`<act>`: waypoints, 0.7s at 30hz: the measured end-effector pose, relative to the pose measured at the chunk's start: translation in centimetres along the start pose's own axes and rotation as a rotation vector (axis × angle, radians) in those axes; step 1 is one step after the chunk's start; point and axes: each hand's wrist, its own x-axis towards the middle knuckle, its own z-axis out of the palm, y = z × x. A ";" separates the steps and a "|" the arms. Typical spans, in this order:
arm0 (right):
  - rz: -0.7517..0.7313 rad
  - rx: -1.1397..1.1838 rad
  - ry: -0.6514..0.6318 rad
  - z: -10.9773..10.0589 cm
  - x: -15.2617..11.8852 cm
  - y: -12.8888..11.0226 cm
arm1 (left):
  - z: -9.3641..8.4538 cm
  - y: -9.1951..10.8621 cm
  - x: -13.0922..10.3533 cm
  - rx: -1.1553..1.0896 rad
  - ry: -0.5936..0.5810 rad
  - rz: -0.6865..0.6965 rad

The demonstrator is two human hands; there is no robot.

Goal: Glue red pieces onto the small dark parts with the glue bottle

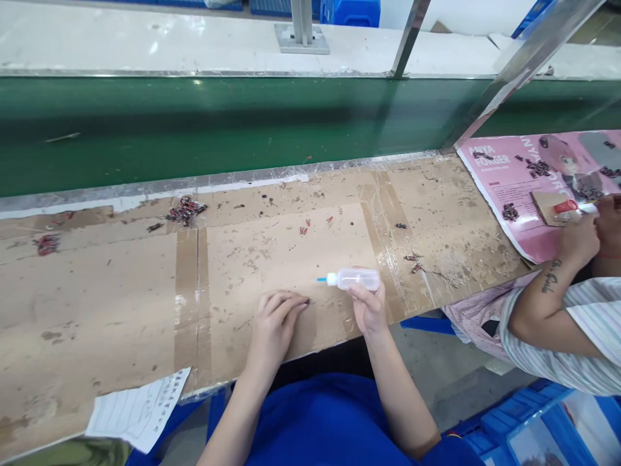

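In my right hand [369, 307] is a clear squeeze bottle [359, 279] with a white cap and a thin blue nozzle, held on its side and pointing left. My left hand [275, 322] pinches a tiny dark piece [306, 301] at its fingertips, just above the cardboard; its kind is too small to make out. The nozzle tip lies a little above and to the right of that piece. Farther back on the cardboard lie a few small red parts [305, 228]. A heap of small dark-and-red parts [185, 211] sits to the left of them.
Cardboard with tape strips [191, 304] covers the bench. More small parts [47, 244] lie far left, others [413, 262] at right. A paper sheet [138, 408] overhangs the front edge. At right, a co-worker's hands [579, 239] work over a pink poster [495, 188]. A green belt [218, 129] runs behind.
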 end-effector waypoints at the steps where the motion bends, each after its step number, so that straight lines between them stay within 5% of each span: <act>1: 0.001 -0.027 0.016 0.0 0.0 0.2 | 0.3 0.1 0.0 -0.014 0.011 -0.006; 11: -0.150 -0.368 0.073 0.3 -1.3 0.4 | 0.3 0.6 -0.4 -0.108 0.055 -0.182; 21: -0.145 -0.538 0.013 -0.1 -1.6 0.9 | 0.4 0.7 -0.4 -0.112 0.063 -0.195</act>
